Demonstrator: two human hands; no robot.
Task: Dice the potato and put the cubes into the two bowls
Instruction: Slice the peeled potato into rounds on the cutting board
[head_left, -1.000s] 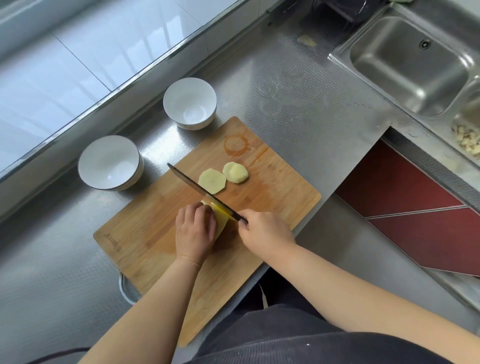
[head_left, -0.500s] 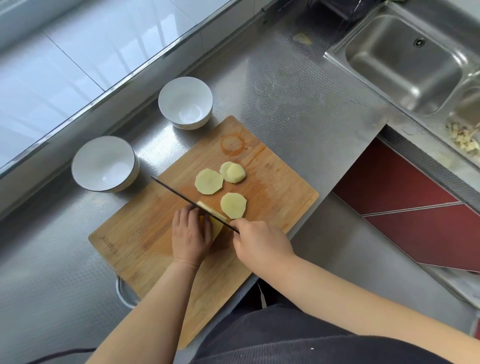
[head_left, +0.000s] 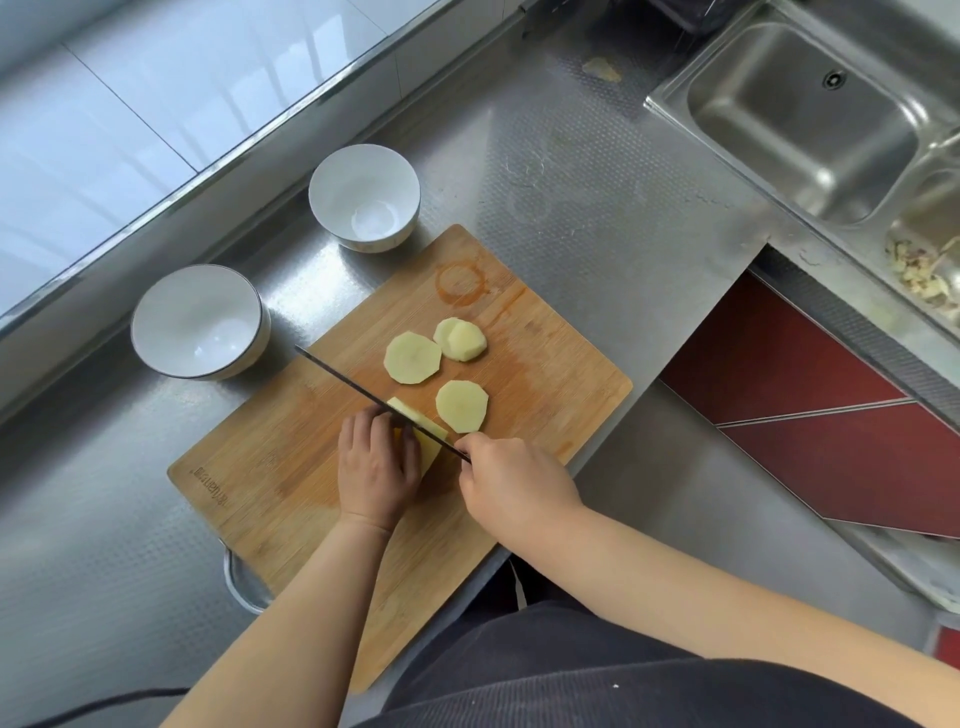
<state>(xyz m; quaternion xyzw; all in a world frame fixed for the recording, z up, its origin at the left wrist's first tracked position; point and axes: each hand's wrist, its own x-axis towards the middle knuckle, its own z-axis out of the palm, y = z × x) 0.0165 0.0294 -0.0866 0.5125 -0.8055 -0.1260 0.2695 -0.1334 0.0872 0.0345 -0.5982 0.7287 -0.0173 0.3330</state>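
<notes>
The peeled potato (head_left: 423, 434) lies on the wooden cutting board (head_left: 291, 467), mostly covered by my left hand (head_left: 375, 465), whose curled fingers hold it down. My right hand (head_left: 511, 486) grips the handle of a knife (head_left: 363, 392), and the blade is set into the potato's end just beside my left fingertips. Three cut slices lie on the board beyond the blade: one (head_left: 462, 406) close to the knife, one (head_left: 412, 357) farther off, and one (head_left: 462, 340) at the back, lying on another piece. Two white bowls (head_left: 197, 322) (head_left: 363, 197) stand off the board's far edge, both holding nothing.
The board sits on a textured steel counter (head_left: 571, 208) near its front edge. A steel sink (head_left: 810, 119) is at the far right, with a second basin holding scraps (head_left: 919, 270). A round metal rim (head_left: 244, 582) pokes out under the board's near left edge.
A new slice came off the potato and now lies right of the blade. The knife has shifted back along the potato for another cut, and my left hand has slid back with it.
</notes>
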